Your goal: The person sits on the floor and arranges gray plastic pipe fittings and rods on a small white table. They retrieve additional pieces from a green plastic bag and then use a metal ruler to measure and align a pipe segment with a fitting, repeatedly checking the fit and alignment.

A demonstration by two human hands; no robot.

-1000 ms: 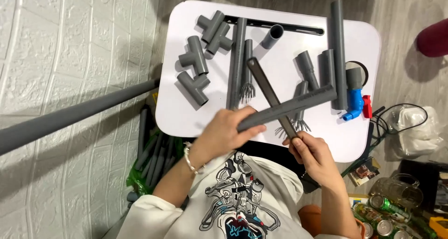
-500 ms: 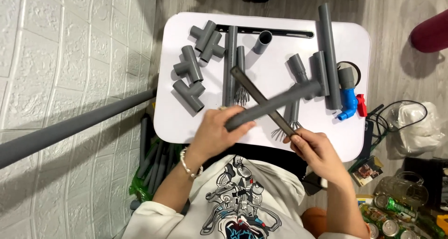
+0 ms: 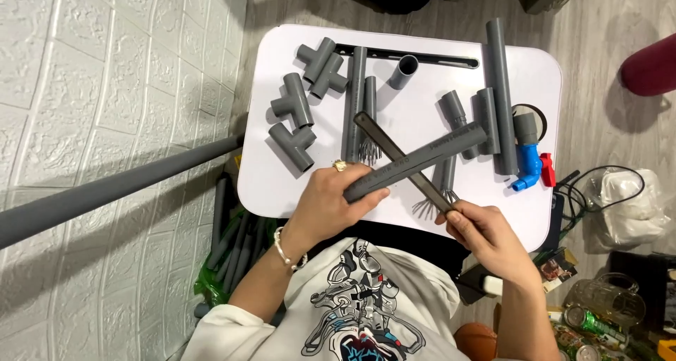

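My left hand (image 3: 327,202) is wrapped around the near end of a short grey plastic pipe (image 3: 415,162), fingers curled tight about it, a ring showing on one finger. The pipe slants up and to the right over the white rounded table (image 3: 267,185). My right hand (image 3: 486,234) pinches the near end of a long flat dark metal file (image 3: 405,162), thumb pressed on top and the other fingers closed beneath. The file runs up to the left and lies across the pipe, the two crossing near the pipe's middle above the near part of the table.

At the far left of the table lie three grey plastic tee fittings (image 3: 296,100). A long grey pipe (image 3: 501,93) lies along the right side, and just right of it sits a blue plastic valve with a red handle (image 3: 531,171). A dark flat metal bar (image 3: 408,53) lies along the far edge. A short open-ended grey pipe piece (image 3: 403,71) rests just near of it.
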